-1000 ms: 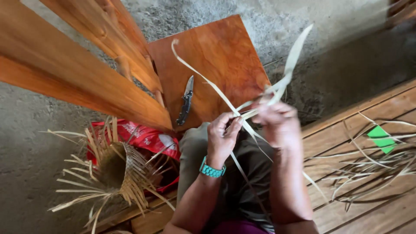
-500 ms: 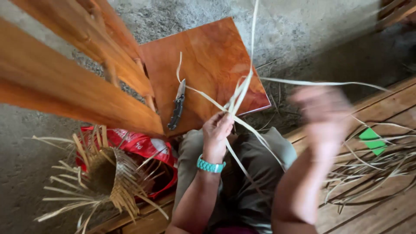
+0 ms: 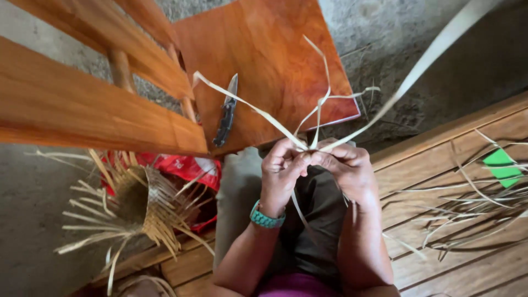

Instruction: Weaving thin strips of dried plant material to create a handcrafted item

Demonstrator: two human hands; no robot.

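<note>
My left hand (image 3: 281,168) and my right hand (image 3: 345,166) meet in front of me, both pinching a bunch of pale flat leaf strips (image 3: 319,113) where they cross. The strips fan upward and outward from my fingers, one wide strip running to the upper right corner. A thin strip hangs down between my forearms. A teal bracelet (image 3: 266,218) circles my left wrist. Beyond my hands a folding knife (image 3: 226,113) lies on a reddish wooden board (image 3: 275,60).
A partly woven basket (image 3: 142,204) with loose strip ends sits at lower left beside a red bag (image 3: 184,168). Wooden rails (image 3: 82,104) cross the upper left. Loose strips (image 3: 473,203) and a green scrap (image 3: 503,165) lie on the plank floor at right.
My right hand, which had swung out to the right pulling a strip, has come back to meet my left hand at the crossing of the strips.
</note>
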